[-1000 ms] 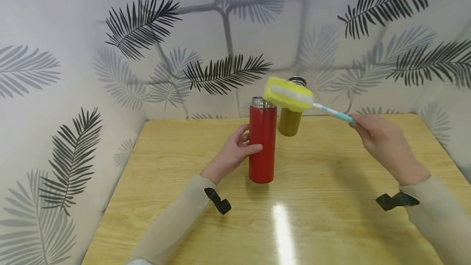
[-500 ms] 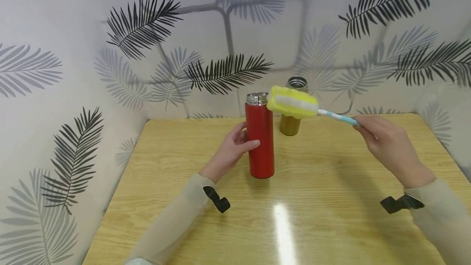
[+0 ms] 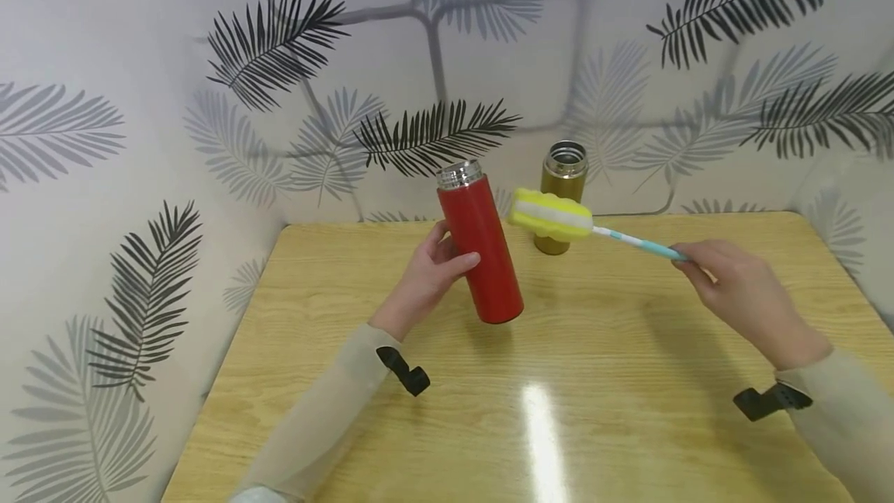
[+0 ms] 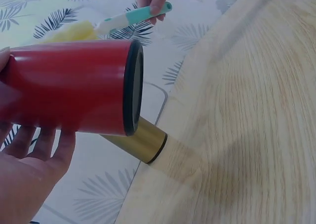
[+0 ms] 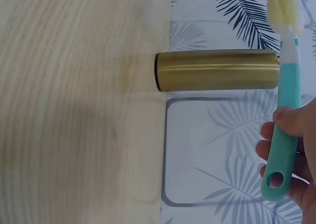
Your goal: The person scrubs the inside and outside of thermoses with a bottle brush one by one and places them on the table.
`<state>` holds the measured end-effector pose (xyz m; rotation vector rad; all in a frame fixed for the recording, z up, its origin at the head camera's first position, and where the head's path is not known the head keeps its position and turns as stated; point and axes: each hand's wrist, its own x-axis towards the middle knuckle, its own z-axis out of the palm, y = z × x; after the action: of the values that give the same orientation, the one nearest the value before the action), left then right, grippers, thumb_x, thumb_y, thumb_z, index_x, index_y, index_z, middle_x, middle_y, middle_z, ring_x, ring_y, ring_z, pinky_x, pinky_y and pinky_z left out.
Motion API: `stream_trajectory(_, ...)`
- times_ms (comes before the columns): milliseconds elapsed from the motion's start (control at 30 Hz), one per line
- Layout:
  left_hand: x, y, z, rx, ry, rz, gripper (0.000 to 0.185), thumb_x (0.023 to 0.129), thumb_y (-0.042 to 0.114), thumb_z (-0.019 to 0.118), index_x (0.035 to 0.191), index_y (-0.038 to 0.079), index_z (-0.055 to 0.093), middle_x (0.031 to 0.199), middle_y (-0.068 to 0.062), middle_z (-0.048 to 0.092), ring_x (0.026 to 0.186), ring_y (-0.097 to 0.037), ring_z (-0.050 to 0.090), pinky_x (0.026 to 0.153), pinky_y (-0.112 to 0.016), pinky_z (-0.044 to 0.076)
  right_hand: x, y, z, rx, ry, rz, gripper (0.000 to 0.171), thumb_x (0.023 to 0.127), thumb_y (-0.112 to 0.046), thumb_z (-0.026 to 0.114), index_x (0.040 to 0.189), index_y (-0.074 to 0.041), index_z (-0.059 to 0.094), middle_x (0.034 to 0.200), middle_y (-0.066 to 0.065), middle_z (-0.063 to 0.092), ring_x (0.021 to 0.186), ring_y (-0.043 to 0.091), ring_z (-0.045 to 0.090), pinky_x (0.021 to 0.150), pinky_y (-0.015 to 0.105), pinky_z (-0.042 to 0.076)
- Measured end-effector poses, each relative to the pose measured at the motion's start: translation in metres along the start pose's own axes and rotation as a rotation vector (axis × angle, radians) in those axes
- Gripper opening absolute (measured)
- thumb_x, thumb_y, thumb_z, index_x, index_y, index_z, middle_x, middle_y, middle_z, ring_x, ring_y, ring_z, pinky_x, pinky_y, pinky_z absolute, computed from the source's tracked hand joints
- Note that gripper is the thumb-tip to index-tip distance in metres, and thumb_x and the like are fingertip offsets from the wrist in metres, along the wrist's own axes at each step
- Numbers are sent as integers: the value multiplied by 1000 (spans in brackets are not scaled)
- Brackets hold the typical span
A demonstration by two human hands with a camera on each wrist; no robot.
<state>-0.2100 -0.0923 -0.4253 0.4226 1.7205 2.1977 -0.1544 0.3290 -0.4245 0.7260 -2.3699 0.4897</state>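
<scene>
My left hand (image 3: 433,270) grips a red thermos flask (image 3: 482,247) around its middle. The flask has no lid, its steel mouth faces up, and it leans to the left above the table. In the left wrist view its dark base (image 4: 133,88) shows, raised off the wood. My right hand (image 3: 740,289) pinches the teal handle (image 5: 284,135) of a bottle brush with a yellow and white sponge head (image 3: 552,216). The sponge head points left, just right of the flask and outside it. In the head view it overlaps the lower part of a gold thermos flask (image 3: 564,177).
The gold flask stands upright and lidless at the back of the wooden table (image 3: 391,425), close to the wall (image 3: 335,177) with its feather-patterned covering. Black straps (image 3: 403,371) sit on both wrists.
My left hand has raised the red flask and tilted its mouth to the left. The sponge head has dropped slightly, and a gap now shows between it and the flask.
</scene>
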Motion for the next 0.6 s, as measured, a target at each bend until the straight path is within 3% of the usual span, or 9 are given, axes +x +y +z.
stream_trajectory(100,-2,3,-3,5,21,13,69,98,7,64,159,16,34,153,-14,50,141,-30,49,114,-46,44,-4,0,4,9,-43,24,21,101,-17,70,111,0,75,96,16,76,83,36,72,68,55,57)
stream_trajectory(167,-3,5,-5,6,34,24,69,98,6,63,160,17,33,154,-14,50,141,-30,49,114,-46,45,-5,-1,7,7,-64,29,19,97,-12,75,112,-1,75,96,15,76,83,36,73,68,55,58)
stream_trajectory(267,-4,6,-8,11,50,32,69,99,4,63,159,19,33,153,-13,51,139,-30,50,113,-45,46,-7,-3,12,-2,-73,14,44,107,-41,56,109,-2,76,95,14,77,80,35,73,65,54,58)
stream_trajectory(367,-6,8,-10,27,54,41,68,99,3,64,158,21,35,152,-11,52,139,-28,51,113,-44,46,-8,-6,17,-8,-63,-7,72,106,-60,33,104,-4,77,91,13,77,76,33,73,61,53,57)
stream_trajectory(600,-10,9,-14,75,92,98,72,97,3,66,159,21,35,149,-10,55,137,-28,52,113,-44,45,-10,-13,31,13,-41,-50,72,107,-60,33,99,-4,78,86,10,76,72,31,70,61,52,56)
